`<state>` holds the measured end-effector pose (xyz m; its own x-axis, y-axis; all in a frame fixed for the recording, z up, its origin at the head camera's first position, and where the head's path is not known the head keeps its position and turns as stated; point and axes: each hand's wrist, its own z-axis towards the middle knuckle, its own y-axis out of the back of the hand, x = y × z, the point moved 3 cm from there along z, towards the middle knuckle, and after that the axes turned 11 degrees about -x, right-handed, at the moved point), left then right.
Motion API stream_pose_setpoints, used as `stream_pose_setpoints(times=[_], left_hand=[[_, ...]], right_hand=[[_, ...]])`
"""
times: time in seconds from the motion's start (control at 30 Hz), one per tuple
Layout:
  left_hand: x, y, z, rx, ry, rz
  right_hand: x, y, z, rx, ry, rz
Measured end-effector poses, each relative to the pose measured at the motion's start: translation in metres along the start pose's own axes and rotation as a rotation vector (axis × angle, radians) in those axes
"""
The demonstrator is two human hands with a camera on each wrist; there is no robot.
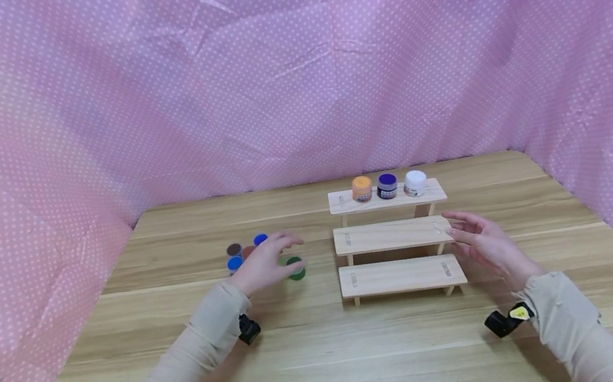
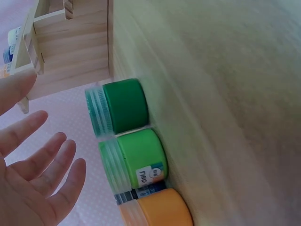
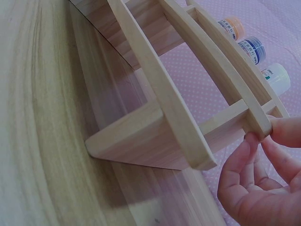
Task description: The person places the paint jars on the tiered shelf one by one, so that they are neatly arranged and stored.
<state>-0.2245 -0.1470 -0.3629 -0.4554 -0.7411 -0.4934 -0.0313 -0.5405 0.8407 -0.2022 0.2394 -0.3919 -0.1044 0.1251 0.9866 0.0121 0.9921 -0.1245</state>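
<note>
My left hand (image 1: 263,265) reaches over a group of small paint jars at the table's left, its fingers spread and holding nothing. Nearest its thumb in the head view is a dark green paint jar (image 1: 297,271). The left wrist view shows that jar beside a light green jar (image 2: 143,157) and an orange jar (image 2: 167,209), with fingertips apart from them. A three-step wooden display shelf (image 1: 399,276) stands right of the jars. My right hand (image 1: 487,246) pinches the right end of its middle board (image 3: 256,120) between thumb and fingers.
On the top step sit an orange jar (image 1: 362,190), a dark blue jar (image 1: 387,187) and a white jar (image 1: 415,183). Brown (image 1: 235,250) and blue (image 1: 235,264) jars stand left of my left hand. A pink dotted cloth (image 1: 291,87) hangs behind the wooden table (image 1: 332,365).
</note>
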Motion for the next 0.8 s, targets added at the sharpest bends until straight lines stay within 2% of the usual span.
stream_pose_setpoints(times=[0.43, 0.8], left_hand=[[0.0035, -0.0041, 0.0008, 0.07, -0.021, 0.036], [0.0068, -0.0086, 0.0023, 0.107, 0.013, 0.069]], right_hand=[[-0.0011, 0.001, 0.0003, 0.001, 0.008, 0.008], [-0.0019, 0.0014, 0.0002, 0.012, 0.017, 0.008]])
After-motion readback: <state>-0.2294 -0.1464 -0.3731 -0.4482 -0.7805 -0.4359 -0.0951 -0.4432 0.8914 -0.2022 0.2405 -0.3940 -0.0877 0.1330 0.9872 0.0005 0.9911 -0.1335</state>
